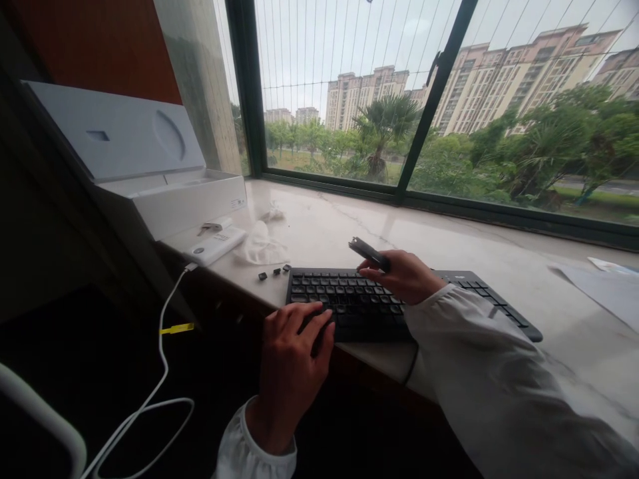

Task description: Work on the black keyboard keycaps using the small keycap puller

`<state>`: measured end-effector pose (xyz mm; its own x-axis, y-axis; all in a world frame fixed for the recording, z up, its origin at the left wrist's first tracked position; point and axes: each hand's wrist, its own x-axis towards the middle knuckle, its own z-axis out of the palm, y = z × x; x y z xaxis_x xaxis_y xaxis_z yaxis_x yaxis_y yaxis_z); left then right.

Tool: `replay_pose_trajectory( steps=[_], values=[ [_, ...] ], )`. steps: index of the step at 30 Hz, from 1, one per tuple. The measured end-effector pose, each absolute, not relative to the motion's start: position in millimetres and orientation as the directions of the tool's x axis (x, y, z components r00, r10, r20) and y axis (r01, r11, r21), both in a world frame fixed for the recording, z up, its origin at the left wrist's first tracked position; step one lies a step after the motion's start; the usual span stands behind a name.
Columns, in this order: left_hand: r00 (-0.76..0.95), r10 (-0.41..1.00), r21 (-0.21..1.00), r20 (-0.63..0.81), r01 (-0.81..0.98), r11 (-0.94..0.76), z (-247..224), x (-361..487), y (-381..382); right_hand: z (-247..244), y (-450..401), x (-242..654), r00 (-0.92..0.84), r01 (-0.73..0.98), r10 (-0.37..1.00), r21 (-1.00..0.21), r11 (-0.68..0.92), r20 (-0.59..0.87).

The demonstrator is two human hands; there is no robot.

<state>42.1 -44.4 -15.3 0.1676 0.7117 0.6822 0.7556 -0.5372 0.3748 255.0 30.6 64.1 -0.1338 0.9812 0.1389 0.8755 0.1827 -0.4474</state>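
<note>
On my feed the black keyboard (372,332) lies at the near edge of the pale worktop (319,229), its cord dropping from the front side. I have the left hand (294,342) at its near left corner, fingers bent and a little spread, the tips over the keys and gripping nothing that I can see. The right hand (404,276) pinches a dark tool (372,254) above the far keys, its tip pointing up and away from them. I read this as handwork on the keys, the left steadying while the tool is held off. Bringing the tool to a key would call for turning its tip down and keeping the left fingertips out of its path. Three small black pieces (276,271), probably keycaps, sit just left of the keyboard; a nudge could scatter them. The middle keys are too dark for me to tell whether any caps are missing.
</note>
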Motion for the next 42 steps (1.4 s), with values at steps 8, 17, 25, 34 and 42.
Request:
replay_pose_trajectory(
  steps=[8, 17, 25, 34, 42],
  values=[
    [-0.087, 0.729, 0.529, 0.679, 0.747, -0.404, -16.5, 33.3, -30.8, 65.4, 37.5, 276.8, 0.1, 0.973, 0.971, -0.227, -0.05, 0.215],
    [-0.219, 0.854, 0.719, 0.472, 0.655, -0.23, -30.1, 23.9, -34.0, 63.3, 36.4, 273.8, 0.064, 0.991, 0.972, -0.133, -0.034, 0.226],
    [-0.117, 0.885, 0.799, 0.45, 0.496, -0.34, -32.7, 26.8, -25.8, 58.1, 32.7, 254.8, 0.027, 0.991, 0.979, -0.13, -0.001, 0.202],
    [-0.118, 0.894, 0.833, 0.433, 0.43, -0.347, -34.4, 28.4, -29.1, 58.7, 36.0, 262.3, 0.077, 0.995, 0.981, -0.08, -0.064, 0.179],
    [-0.13, 0.919, 0.856, 0.373, 0.429, -0.287, -36.7, 25.6, -28.5, 56.3, 42.4, 275.5, 0.098, 0.994, 0.977, -0.066, -0.087, 0.187]
  ],
)
